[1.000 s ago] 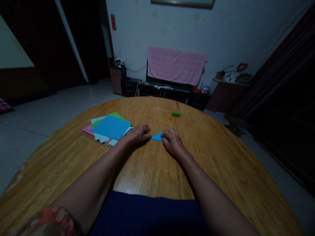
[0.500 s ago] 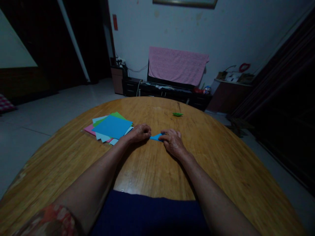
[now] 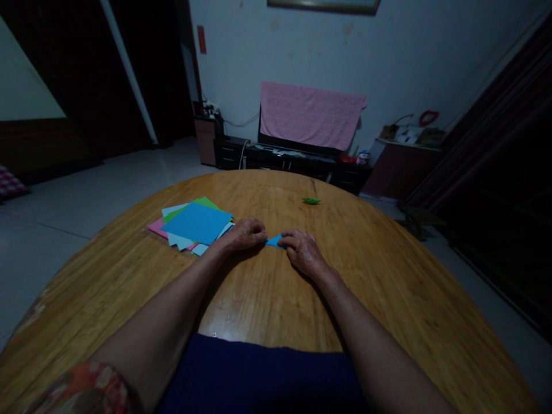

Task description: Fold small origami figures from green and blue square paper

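Observation:
A small folded piece of blue paper (image 3: 273,241) lies on the wooden table between my hands, its narrow end pointing left. My left hand (image 3: 248,234) is closed, its fingertips pinching that narrow tip. From the right, my right hand (image 3: 303,249) bears on the wider end with bent fingers, which cover part of the paper. Left of my hands sits a fanned stack of coloured paper sheets (image 3: 198,223), with a blue square on top and green, pale and pink sheets beneath. Farther back lies a small green folded paper piece (image 3: 311,201).
The round wooden table (image 3: 276,305) fills the foreground. Past its far edge stand a low black cabinet (image 3: 230,154) and a screen draped with a pink cloth (image 3: 313,115). A side cabinet (image 3: 397,167) with items on top stands at the right.
My left hand has shifted slightly to the right along the blue paper's narrow end, so a little less of that tip shows. My right hand has stayed nearly still.

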A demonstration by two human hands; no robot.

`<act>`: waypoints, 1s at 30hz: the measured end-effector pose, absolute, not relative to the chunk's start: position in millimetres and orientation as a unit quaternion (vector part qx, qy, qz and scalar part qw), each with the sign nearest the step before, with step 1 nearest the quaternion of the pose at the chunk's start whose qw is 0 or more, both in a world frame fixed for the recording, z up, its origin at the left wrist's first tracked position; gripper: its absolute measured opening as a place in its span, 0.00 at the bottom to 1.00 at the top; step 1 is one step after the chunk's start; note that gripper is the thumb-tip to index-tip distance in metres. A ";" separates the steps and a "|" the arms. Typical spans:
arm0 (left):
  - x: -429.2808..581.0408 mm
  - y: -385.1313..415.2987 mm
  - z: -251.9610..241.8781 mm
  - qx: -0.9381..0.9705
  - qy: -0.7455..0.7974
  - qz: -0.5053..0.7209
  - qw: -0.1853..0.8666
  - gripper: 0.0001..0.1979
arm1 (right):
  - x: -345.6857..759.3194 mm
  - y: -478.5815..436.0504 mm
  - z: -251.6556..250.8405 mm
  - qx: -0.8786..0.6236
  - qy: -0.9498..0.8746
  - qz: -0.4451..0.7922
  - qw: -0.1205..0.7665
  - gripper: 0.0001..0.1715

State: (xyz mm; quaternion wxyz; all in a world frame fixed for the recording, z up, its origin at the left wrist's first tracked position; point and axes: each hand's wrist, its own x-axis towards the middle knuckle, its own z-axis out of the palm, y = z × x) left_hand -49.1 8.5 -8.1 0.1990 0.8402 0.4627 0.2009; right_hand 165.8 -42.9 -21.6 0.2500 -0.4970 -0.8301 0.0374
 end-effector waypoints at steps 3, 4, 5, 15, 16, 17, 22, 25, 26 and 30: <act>-47.3 4.5 -3.9 0.847 0.463 0.178 0.190 0.13 | 165.2 -44.1 -20.0 -0.491 -0.833 0.036 0.254 0.20; -46.6 3.5 -3.2 0.853 0.456 0.175 0.186 0.13 | 165.0 -44.6 -19.7 -0.489 -0.833 0.033 0.255 0.19; -45.9 2.7 -2.7 0.858 0.448 0.175 0.182 0.13 | 165.0 -45.0 -19.5 -0.487 -0.834 0.031 0.257 0.19; -42.3 0.3 -0.9 0.871 0.445 0.152 0.143 0.13 | 164.4 -49.7 -12.1 -0.494 -0.838 0.031 0.230 0.19; -42.3 0.6 -0.8 0.872 0.444 0.152 0.141 0.13 | 164.2 -50.4 -10.8 -0.494 -0.840 0.027 0.224 0.18; -42.3 1.0 -0.8 0.872 0.444 0.153 0.141 0.13 | 163.9 -51.0 -9.6 -0.494 -0.841 0.023 0.218 0.18; -42.5 3.5 -2.3 0.872 0.443 0.150 0.141 0.12 | 161.8 -54.3 -4.1 -0.491 -0.850 -0.009 0.193 0.15; -43.1 5.0 -3.6 0.876 0.439 0.148 0.134 0.12 | 159.3 -56.1 -0.3 -0.486 -0.855 -0.030 0.177 0.14; -43.2 5.4 -3.9 0.876 0.439 0.147 0.133 0.12 | 158.3 -56.6 0.7 -0.485 -0.857 -0.034 0.171 0.14; -43.4 7.1 -5.4 0.876 0.439 0.146 0.134 0.12 | 155.9 -57.3 0.4 -0.479 -0.862 -0.030 0.165 0.15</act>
